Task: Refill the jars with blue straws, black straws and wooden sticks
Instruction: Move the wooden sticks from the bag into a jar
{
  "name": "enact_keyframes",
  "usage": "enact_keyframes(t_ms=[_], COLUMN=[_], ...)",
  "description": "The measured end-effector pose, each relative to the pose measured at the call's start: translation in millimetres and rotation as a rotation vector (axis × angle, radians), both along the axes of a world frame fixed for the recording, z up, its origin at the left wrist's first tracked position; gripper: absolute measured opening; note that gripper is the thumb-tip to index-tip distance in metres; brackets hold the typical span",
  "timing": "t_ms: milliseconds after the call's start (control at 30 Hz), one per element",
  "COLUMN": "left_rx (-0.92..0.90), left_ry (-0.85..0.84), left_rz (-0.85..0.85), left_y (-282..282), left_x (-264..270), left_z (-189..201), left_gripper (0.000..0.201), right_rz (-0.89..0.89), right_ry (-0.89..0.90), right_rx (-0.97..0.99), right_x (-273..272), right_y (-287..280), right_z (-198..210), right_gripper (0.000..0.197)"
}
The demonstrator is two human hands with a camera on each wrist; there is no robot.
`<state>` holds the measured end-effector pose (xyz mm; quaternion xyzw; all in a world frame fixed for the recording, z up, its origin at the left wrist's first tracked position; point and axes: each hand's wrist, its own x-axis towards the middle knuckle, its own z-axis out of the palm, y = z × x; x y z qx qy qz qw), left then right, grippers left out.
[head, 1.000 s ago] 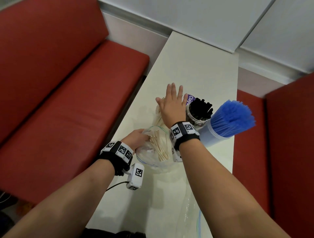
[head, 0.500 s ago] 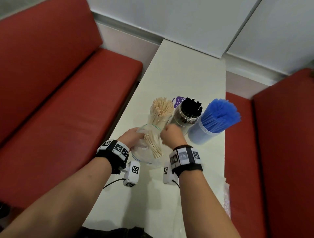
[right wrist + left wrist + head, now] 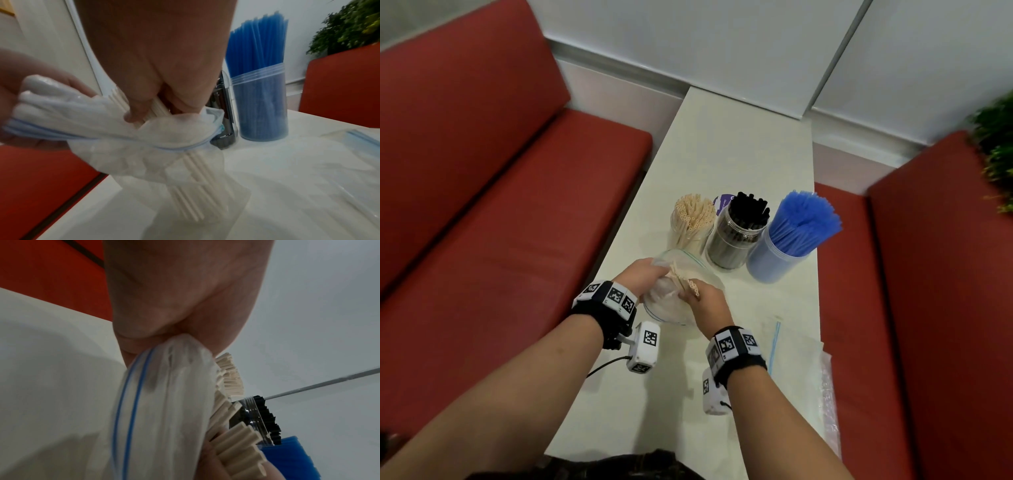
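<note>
Three jars stand in a row on the white table (image 3: 739, 144): one with beige wooden sticks (image 3: 691, 219), one with black straws (image 3: 739, 233), one with blue straws (image 3: 791, 236). In front of them is a clear zip bag (image 3: 671, 308) with a blue seal line. My left hand (image 3: 645, 275) grips the bunched rim of the bag (image 3: 164, 394). My right hand (image 3: 707, 303) reaches into the bag mouth and grips a bundle of wooden sticks (image 3: 686, 282), whose lower ends show through the plastic (image 3: 197, 191). The blue straw jar (image 3: 261, 104) stands just behind.
Empty clear zip bags (image 3: 794, 363) lie flat on the table by my right forearm. Red bench seats (image 3: 500, 222) flank the table on both sides. A purple lid (image 3: 722, 202) lies behind the jars. A green plant (image 3: 996, 154) is at far right.
My right hand came back from the stick jar to the bag and now grips a bundle of sticks in its mouth. My left hand kept its hold on the bag.
</note>
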<state>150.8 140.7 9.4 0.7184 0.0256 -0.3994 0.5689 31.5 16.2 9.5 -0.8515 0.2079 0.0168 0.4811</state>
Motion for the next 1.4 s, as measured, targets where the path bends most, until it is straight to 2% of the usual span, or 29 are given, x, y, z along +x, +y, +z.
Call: enact_keyframes(t_ms=[133, 233, 433, 533, 667, 867, 1000, 1167, 1267, 1400], left_rx=[-0.006, -0.036, -0.055, -0.065, -0.11, -0.076, -0.074, -0.081, -0.091, -0.109], left_ry=[0.035, 0.061, 0.098, 0.108, 0.118, 0.143, 0.172, 0.202, 0.213, 0.233], left_rz=[0.038, 0.054, 0.065, 0.06, 0.044, 0.04, 0.058, 0.095, 0.109, 0.112], left_y=[0, 0, 4, 4, 3, 4, 8, 11, 10, 10], left_x=[0, -2, -2, -2, -1, -4, -5, -3, -1, 4], left_z=[-1, -1, 1, 4, 9, 9, 6, 8, 7, 6], left_gripper=[0.031, 0.029, 0.027, 0.026, 0.029, 0.025, 0.028, 0.027, 0.027, 0.025], right_rz=[-0.041, -0.062, -0.125, -0.107, -0.186, -0.278, -0.362, -0.566, -0.648, -0.705], right_ry=[0.015, 0.002, -0.056, -0.143, -0.249, -0.253, -0.391, -0.713, -0.778, -0.742], right_rx=[-0.012, 0.054, 0.125, 0.139, 0.199, 0.332, 0.284, 0.315, 0.359, 0.388], right_x=[3, 5, 8, 19, 34, 29, 58, 115, 136, 149], right_y=[-4, -6, -8, -10, -13, -13, -40, -65, -65, -61], right_z=[8, 11, 23, 38, 54, 55, 109, 173, 175, 151], right_gripper=[0.021, 0.013, 0.02, 0.025, 0.03, 0.027, 0.017, 0.008, 0.01, 0.011])
